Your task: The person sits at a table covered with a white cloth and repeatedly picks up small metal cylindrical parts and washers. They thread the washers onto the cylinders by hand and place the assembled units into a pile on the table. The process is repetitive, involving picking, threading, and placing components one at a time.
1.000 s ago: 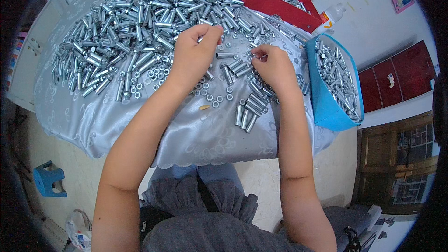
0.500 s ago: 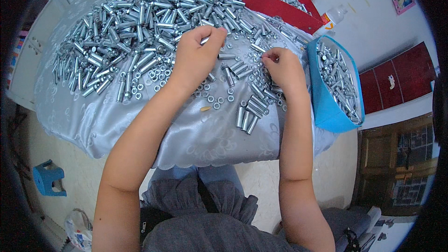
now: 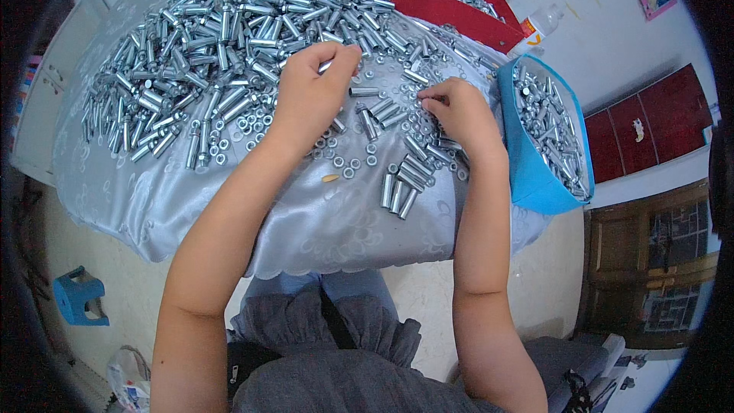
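My left hand (image 3: 315, 92) is closed over the near edge of a big heap of silver expansion bolts (image 3: 222, 46). A bit of a silver bolt (image 3: 325, 66) shows in the gap between its thumb and fingers. My right hand (image 3: 461, 113) pinches thumb and forefinger together above scattered hex nuts (image 3: 414, 118); whatever lies between the tips is too small to make out. Between the hands lie loose metal sleeves (image 3: 390, 113), and several more sleeves (image 3: 397, 193) form a small group nearer me. More nuts (image 3: 349, 163) lie beside my left wrist.
A blue fabric bin (image 3: 527, 176) full of bolts stands right of my right forearm. Behind it are a red box (image 3: 451, 9) holding bolts and a plastic bottle (image 3: 544, 21). A shiny pale cloth (image 3: 336, 229) covers the table. A blue stool (image 3: 80, 296) stands on the floor at left.
My right hand has shifted slightly left, its fingertips now farther out over the nuts. My left hand keeps its closed pose. The whole view has moved a little.
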Motion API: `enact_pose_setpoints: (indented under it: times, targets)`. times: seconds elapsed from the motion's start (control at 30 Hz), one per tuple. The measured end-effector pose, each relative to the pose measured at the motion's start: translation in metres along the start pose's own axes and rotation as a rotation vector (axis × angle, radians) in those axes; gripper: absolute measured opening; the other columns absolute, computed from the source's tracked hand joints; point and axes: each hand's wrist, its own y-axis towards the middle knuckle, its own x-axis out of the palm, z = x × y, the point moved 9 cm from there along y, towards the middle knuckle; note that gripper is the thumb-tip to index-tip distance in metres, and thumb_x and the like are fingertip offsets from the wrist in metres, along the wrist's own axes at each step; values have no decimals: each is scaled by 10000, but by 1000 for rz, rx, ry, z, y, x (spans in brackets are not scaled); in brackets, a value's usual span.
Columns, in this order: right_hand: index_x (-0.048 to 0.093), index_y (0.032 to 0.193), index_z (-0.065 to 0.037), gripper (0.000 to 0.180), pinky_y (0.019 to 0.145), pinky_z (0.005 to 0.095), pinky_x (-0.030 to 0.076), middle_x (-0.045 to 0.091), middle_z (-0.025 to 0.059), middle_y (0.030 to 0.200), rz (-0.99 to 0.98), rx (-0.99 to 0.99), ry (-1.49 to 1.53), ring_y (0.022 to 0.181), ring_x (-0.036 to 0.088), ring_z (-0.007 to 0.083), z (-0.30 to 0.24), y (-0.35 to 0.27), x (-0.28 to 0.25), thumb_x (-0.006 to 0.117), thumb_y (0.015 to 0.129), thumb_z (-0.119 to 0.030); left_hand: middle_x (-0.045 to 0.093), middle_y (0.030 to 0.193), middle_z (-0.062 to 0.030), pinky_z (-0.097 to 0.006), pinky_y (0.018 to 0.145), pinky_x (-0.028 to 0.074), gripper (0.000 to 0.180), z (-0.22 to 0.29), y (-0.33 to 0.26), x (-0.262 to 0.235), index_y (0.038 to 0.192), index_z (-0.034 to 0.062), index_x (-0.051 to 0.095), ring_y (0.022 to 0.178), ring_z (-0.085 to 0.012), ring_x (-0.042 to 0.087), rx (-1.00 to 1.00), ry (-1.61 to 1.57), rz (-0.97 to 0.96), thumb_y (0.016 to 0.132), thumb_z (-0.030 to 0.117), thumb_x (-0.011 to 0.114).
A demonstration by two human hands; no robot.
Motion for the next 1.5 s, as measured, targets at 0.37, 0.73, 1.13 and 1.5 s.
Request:
enact_pose_setpoints:
  times: [0.37, 0.73, 1.13, 1.5]
  targets:
    - [674, 828, -46, 150, 702, 369, 477, 633, 172, 804, 37, -6, 55, 748, 615, 308, 3, 4, -1, 619, 726, -141, 432, 558, 44, -214, 489, 275, 288, -4, 2, 0, 638, 31, 551, 526, -38, 362, 43, 23, 13, 835, 240, 527]
    - [661, 848, 10, 159, 654, 280, 473, 644, 126, 746, 2, 7, 253, 685, 601, 166, 6, 7, -2, 625, 720, -77, 376, 507, 69, -212, 430, 208, 284, -8, 1, 0, 638, 56, 552, 461, -21, 306, -22, 21, -11, 834, 260, 523]
    - [644, 835, -10, 152, 657, 336, 476, 624, 173, 746, 32, -75, 170, 689, 610, 274, 4, 6, -2, 566, 743, -103, 567, 638, -35, -241, 621, 381, 311, -9, 0, 1, 677, -27, 580, 637, -94, 487, -83, 51, -25, 821, 246, 543]
    - [628, 870, -15, 174, 686, 355, 459, 613, 168, 814, 22, -301, 257, 757, 594, 296, -38, 10, 13, 620, 740, -131, 470, 598, 32, -213, 521, 287, 287, -9, 2, 2, 647, 25, 560, 557, -40, 373, -17, 38, -19, 839, 236, 525]
